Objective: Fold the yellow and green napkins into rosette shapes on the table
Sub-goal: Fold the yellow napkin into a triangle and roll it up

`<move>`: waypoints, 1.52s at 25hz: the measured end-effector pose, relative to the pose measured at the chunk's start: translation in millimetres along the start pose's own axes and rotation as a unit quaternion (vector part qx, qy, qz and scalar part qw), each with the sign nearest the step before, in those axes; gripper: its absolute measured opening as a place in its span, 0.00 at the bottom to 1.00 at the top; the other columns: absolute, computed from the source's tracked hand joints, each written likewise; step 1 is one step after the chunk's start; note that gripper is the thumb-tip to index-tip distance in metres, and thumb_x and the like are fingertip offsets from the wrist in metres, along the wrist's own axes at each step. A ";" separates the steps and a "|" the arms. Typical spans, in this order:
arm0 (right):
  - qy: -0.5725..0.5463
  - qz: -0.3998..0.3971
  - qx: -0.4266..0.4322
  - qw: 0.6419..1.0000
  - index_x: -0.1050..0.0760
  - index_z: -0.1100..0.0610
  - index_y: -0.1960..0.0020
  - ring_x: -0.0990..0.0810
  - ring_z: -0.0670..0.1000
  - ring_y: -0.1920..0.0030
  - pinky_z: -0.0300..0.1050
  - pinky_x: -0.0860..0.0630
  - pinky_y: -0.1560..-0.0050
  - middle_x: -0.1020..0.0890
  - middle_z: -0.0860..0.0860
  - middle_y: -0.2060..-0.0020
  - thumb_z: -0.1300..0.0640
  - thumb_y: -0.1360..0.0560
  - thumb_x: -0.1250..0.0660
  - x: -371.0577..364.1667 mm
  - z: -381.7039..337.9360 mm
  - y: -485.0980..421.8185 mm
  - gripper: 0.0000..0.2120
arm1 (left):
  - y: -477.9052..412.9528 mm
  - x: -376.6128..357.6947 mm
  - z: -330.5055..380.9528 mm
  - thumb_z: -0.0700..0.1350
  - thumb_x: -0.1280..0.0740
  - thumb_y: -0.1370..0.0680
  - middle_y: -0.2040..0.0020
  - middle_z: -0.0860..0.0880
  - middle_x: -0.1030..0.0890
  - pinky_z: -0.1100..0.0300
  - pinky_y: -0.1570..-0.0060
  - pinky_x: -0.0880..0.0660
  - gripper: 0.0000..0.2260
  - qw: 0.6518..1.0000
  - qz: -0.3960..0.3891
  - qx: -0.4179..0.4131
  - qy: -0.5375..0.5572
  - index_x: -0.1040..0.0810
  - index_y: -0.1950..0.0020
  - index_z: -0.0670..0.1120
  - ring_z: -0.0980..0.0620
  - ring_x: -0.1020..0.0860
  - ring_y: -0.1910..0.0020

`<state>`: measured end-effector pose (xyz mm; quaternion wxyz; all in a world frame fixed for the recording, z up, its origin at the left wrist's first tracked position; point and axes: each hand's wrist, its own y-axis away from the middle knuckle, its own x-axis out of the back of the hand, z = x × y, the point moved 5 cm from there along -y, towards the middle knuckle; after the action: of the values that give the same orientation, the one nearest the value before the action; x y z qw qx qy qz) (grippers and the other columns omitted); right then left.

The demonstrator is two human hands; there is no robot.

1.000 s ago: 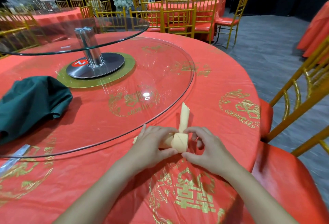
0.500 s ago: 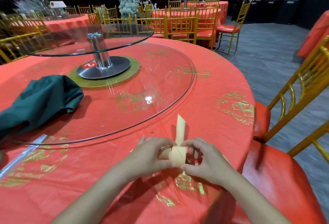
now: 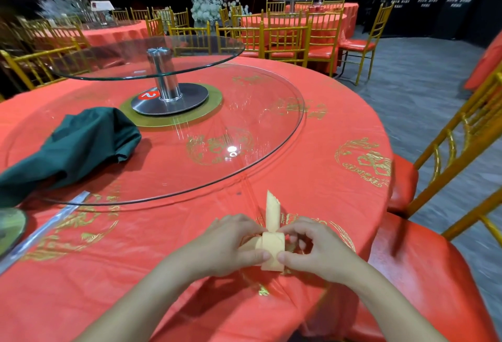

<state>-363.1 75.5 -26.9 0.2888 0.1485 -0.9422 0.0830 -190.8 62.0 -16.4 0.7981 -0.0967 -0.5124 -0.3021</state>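
Head view shows a big round counter (image 3: 163, 273) with a red cloth and gold patterns, and on it lies a wide glass plate (image 3: 271, 124) with a smaller glass plate (image 3: 190, 51) standing on a metal post above it. On the left part of the wide glass plate sits a crumpled green napkin (image 3: 76, 146), well apart from the hands. Near the front edge of the counter, the left hand (image 3: 231, 246) and the right hand (image 3: 312, 249) both pinch a folded yellow napkin (image 3: 273, 249), which has one strip sticking up.
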 end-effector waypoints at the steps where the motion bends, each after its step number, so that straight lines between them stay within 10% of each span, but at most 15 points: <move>1: -0.009 -0.006 -0.007 1.000 0.20 0.45 0.51 0.31 0.40 0.67 0.35 0.31 0.61 0.28 0.43 0.64 0.54 0.36 0.25 -0.5 1.6 -1.6 0.14 | -0.3 -1.2 -0.9 0.68 0.41 0.31 0.42 0.55 0.26 0.48 0.36 0.35 0.26 1.000 0.000 0.011 -0.003 0.28 0.36 0.58 0.53 0.30 0.40; 7: -0.104 -0.027 0.008 0.994 0.25 0.42 0.48 0.35 0.46 0.68 0.38 0.33 0.65 0.30 0.45 0.67 0.55 0.35 0.27 -1.2 0.6 -5.0 0.18 | -11.8 10.1 2.6 0.59 0.33 0.26 0.53 0.52 0.21 0.60 0.54 0.29 0.19 0.995 -0.051 0.012 0.082 0.23 0.41 0.49 0.53 0.24 0.55; 17: -0.080 -0.006 0.000 0.997 0.20 0.44 0.58 0.29 0.42 0.67 0.35 0.29 0.62 0.26 0.45 0.62 0.58 0.33 0.26 1.7 -3.7 -4.9 0.09 | -14.1 5.7 -0.9 0.59 0.33 0.27 0.53 0.53 0.20 0.55 0.49 0.26 0.15 0.979 -0.135 0.062 0.143 0.20 0.48 0.50 0.54 0.23 0.53; 25: -0.064 -0.028 -0.032 0.997 0.20 0.49 0.55 0.32 0.42 0.70 0.36 0.34 0.66 0.28 0.43 0.71 0.55 0.29 0.29 0.8 1.2 -24.4 0.04 | 4.4 18.2 15.8 0.57 0.35 0.27 0.53 0.57 0.23 0.52 0.46 0.30 0.10 0.986 0.166 -0.014 -0.001 0.25 0.50 0.54 0.55 0.26 0.52; 38: -0.070 -0.028 0.014 0.997 0.20 0.48 0.64 0.31 0.42 0.71 0.39 0.33 0.65 0.26 0.42 0.75 0.59 0.28 0.29 7.1 4.1 -62.3 0.09 | 7.6 -1.2 16.1 0.60 0.35 0.32 0.43 0.61 0.28 0.44 0.29 0.48 0.21 0.972 0.215 0.043 -0.086 0.29 0.40 0.60 0.57 0.31 0.41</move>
<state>-350.3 14.3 -21.8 0.2223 0.1848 -0.9542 0.0776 -199.0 75.9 -8.9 0.8005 -0.1957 -0.5589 -0.0919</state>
